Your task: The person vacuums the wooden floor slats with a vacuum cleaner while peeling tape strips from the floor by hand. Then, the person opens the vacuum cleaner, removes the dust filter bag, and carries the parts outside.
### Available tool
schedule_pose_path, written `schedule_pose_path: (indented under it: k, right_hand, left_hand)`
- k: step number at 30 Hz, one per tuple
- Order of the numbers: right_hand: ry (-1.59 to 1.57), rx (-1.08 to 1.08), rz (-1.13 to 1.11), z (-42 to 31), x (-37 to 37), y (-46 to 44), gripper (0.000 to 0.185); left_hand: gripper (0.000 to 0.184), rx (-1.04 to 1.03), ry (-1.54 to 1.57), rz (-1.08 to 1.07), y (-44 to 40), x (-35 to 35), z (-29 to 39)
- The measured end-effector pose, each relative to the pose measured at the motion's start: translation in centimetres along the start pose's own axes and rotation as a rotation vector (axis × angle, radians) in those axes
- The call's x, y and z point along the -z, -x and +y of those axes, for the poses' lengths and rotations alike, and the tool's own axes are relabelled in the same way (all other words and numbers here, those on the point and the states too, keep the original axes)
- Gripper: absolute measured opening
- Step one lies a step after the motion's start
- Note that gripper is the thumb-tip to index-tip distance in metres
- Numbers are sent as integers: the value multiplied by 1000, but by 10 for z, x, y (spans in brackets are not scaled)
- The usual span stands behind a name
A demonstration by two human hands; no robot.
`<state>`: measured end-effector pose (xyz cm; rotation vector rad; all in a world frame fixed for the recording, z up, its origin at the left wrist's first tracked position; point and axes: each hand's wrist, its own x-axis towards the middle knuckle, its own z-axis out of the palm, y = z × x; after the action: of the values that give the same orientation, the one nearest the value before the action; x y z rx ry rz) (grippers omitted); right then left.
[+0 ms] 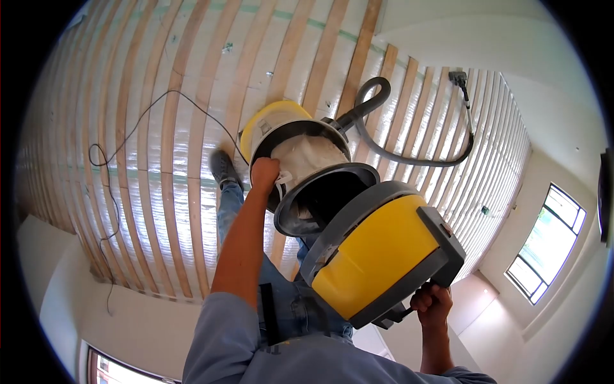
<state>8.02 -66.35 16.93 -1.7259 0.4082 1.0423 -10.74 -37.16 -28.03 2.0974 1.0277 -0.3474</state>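
A yellow and black vacuum cleaner stands opened in front of me. Its drum (265,121) is on the floor, with a pale cloth filter bag (307,155) inside. My left hand (265,174) is closed at the drum's near rim, around a white piece (283,180) that sticks out from the fingers. The yellow motor head (377,256) is tilted up off the drum. My right hand (432,303) grips its black handle. Between head and drum sits a dark, round, hollow ring (329,192); whether it is attached to the head I cannot tell.
A black hose (416,160) curves from the drum to a floor nozzle (458,77) at the far right. A thin power cord (121,144) winds across the left. Wooden battens (176,128) run over silvery sheeting on the floor. Walls have windows (547,240). My shoe (224,168) is beside the drum.
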Motion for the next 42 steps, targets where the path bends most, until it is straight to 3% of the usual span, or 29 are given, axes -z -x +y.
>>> schedule_pose_path:
  k: [1, 3, 5, 7, 8, 9, 14, 16, 17, 18, 21, 23, 27, 28, 31, 33, 35, 39, 41, 42]
  right_hand:
    - [-12, 2, -10, -4, 6, 7, 25]
    - [-30, -7, -28, -16, 15, 25, 28]
    - [-104, -27, 43, -20, 38, 44, 22]
    - [-157, 13, -48, -28, 50, 62, 27]
    - [-163, 16, -12, -35, 52, 72, 28]
    - [-169, 19, 25, -41, 53, 82, 28]
    - [-168, 174, 15, -57, 88, 107, 32]
    - [-192, 155, 108, -52, 108, 95, 32]
    - [-229, 168, 259, -47, 106, 85, 31]
    - [-194, 172, 255, -43, 108, 70, 31]
    - [-192, 71, 314, -18, 125, 9, 32]
    - [-224, 13, 294, 2, 136, -47, 29]
    - [-256, -37, 348, 66, 167, -158, 24]
    - [-293, -37, 344, 82, 169, -181, 24]
    - [-351, -159, 430, 127, 178, -241, 22]
    - [-401, -180, 461, 158, 187, -270, 21]
    - [-386, -229, 480, 181, 190, -294, 19]
    - [-474, -275, 482, 230, 203, -327, 17]
    - [-347, -283, 484, 248, 208, -346, 16]
    - [-344, -298, 486, 258, 210, -352, 15]
  left_hand:
    - [25, -4, -2, -1, 1, 1, 1]
    - [31, 372, 426, -15, 2, 3, 5]
    - [36, 279, 394, -18, 0, -11, -12]
    - [33, 167, 215, 68, -7, -36, -30]
    - [30, 365, 268, 28, -5, -11, -11]
    - [30, 357, 266, 27, -7, -16, -17]
    - [34, 33, -7, -86, 0, 1, -56]
    - [38, 55, 80, -121, 3, 19, -53]
    - [42, 100, 170, -158, 8, 32, -48]
    - [42, 85, 156, -167, 12, 46, -45]
    - [73, 450, 480, -115, 40, 80, -46]
    - [75, 390, 340, -78, 63, 105, -32]
    - [65, 426, 380, -346, 93, 116, -13]
    - [55, 484, 456, -315, 97, 109, -19]
    - [49, 528, 593, -325, 111, 100, 7]
    - [52, 536, 467, -362, 117, 81, 27]
    - [55, 607, 557, -381, 122, 51, 42]
    - [51, 774, 933, -151, 131, -36, 37]
    - [46, 682, 794, 61, 136, -86, 6]
    - [45, 710, 617, 106, 134, -84, 24]
